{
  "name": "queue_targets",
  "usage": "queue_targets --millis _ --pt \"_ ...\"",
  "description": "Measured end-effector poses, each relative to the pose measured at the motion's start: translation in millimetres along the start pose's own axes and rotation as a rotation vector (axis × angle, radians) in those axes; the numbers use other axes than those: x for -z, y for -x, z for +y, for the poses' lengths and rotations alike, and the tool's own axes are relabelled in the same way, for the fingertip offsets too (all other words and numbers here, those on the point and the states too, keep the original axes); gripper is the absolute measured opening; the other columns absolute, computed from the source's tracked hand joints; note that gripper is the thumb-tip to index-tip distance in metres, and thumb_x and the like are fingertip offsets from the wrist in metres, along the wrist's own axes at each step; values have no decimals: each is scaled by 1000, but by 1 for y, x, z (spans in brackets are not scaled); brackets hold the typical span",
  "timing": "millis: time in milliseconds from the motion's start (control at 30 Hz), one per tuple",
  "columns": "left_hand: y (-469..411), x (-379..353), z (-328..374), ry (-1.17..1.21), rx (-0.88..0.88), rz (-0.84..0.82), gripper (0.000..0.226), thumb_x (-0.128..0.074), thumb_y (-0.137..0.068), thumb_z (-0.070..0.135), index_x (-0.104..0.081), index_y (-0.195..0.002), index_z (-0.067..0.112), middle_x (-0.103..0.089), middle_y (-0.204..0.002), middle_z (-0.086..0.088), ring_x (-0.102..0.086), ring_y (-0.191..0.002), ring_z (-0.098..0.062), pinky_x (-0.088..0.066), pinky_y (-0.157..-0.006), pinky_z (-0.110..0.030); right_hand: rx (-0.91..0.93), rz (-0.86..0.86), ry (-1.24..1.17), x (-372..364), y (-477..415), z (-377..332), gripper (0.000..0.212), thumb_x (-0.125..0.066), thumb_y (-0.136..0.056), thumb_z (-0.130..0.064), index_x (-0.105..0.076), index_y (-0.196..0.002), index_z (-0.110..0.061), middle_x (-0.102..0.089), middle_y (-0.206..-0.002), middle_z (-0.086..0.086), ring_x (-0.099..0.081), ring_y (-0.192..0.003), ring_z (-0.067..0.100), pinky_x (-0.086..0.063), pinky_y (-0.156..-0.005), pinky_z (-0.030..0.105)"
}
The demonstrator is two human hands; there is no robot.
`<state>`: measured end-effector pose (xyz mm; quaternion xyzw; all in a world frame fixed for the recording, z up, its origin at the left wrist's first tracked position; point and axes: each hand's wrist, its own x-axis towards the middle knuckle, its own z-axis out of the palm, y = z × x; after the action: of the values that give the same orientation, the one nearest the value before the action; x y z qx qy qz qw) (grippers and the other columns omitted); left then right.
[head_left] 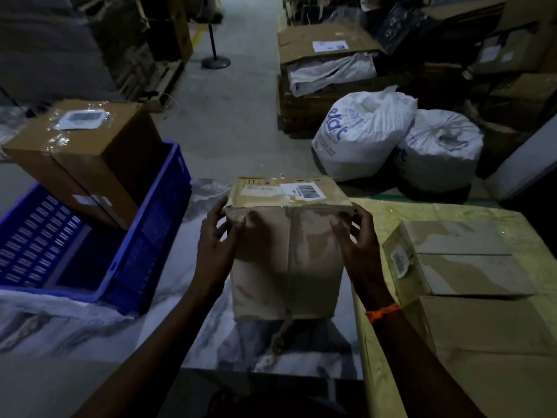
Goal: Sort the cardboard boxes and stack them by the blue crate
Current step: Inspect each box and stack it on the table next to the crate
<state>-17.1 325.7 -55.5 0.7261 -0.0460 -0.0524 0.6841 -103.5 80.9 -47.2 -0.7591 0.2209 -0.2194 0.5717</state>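
Between the blue crate and a low carton at the right, a worn cardboard box stands upright over the marbled surface. The left hand and right hand grip its upper corners. Another brown box leans tilted inside the crate.

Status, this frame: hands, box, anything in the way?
Both the left hand and right hand grip the worn box at its upper corners. Box upright, right of the blue crate. Nothing between them; a brown box leans inside the crate.
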Motion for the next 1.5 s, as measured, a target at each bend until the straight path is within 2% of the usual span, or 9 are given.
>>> queue_targets --millis 167,300,533,700,833,933,1100,1367,1500 --pt "32 9 -6 -184 -175 45 54 -60 -96 49 -47 -146 35 -43 -137 28 -46 -123 14 -46 -87 -3 63 57 7 6 41 8 75 -62 -86 -60 -48 -148 -20 -58 -140 1 -60 -119 1 -52 -83 9" --pt "50 22 -11 -207 -206 44 54 -59 -91 58 -49 -135 27 -48 -138 10 -54 -122 5 -53 -83 -11 76 59 15 17 58 13 64 -60 -87 -59 -49 -141 -27 -60 -132 1 -60 -112 -7 -54 -79 12" --pt "80 27 -25 -305 -381 7 43 -59 -93 37 -50 -125 10 -45 -139 -3 -49 -129 -11 -55 -81 -28 131 31 54 24 84 31 54 -58 -87 -46 -46 -139 -33 -54 -137 3 -56 -124 14 -58 -86 38" --pt "87 23 -9 -409 -492 -70 40 -52 -89 16 -56 -125 0 -34 -152 -18 -36 -139 -1 -44 -100 -12 242 27 163 26 86 22 53 -56 -86 -36 -49 -135 -19 -52 -135 9 -54 -123 19 -55 -92 28" --pt "70 24 7 -704 -602 -157 42 -56 -94 19 -58 -135 11 -37 -158 -10 -33 -148 -25 -37 -115 -48 460 14 488 23 72 -2 44 -54 -90 -24 -61 -128 -4 -54 -137 15 -53 -128 26 -51 -102 38" --pt "53 13 18 -1018 -642 -260 49 -43 -103 36 -48 -148 17 -38 -161 -9 -25 -154 -28 -22 -120 -64 522 -135 770 8 62 -17 57 -48 -99 -42 -55 -144 -7 -49 -153 18 -42 -145 33 -37 -118 51" --pt "39 -3 14 -1267 -643 -490 65 -20 -104 43 -32 -159 11 -27 -166 -12 -27 -153 -31 -25 -122 -56 376 -440 1110 -18 61 -20 88 -5 -95 -69 -12 -165 -16 -7 -173 5 -7 -160 24 -7 -127 49" --pt "44 -4 12 -1311 -654 -490 63 -22 -105 41 -38 -156 7 -33 -163 -15 -34 -150 -32 -32 -118 -52 355 -480 1132 -16 62 -18 87 -1 -95 -68 -6 -165 -17 -2 -174 3 -1 -160 20 -3 -129 47" --pt "48 -3 18 -1269 -629 -504 64 -22 -105 43 -37 -157 10 -29 -164 -13 -29 -152 -29 -29 -121 -54 336 -527 1088 -10 65 -29 102 14 -86 -79 -6 -165 -18 -3 -174 3 0 -160 18 2 -127 42"
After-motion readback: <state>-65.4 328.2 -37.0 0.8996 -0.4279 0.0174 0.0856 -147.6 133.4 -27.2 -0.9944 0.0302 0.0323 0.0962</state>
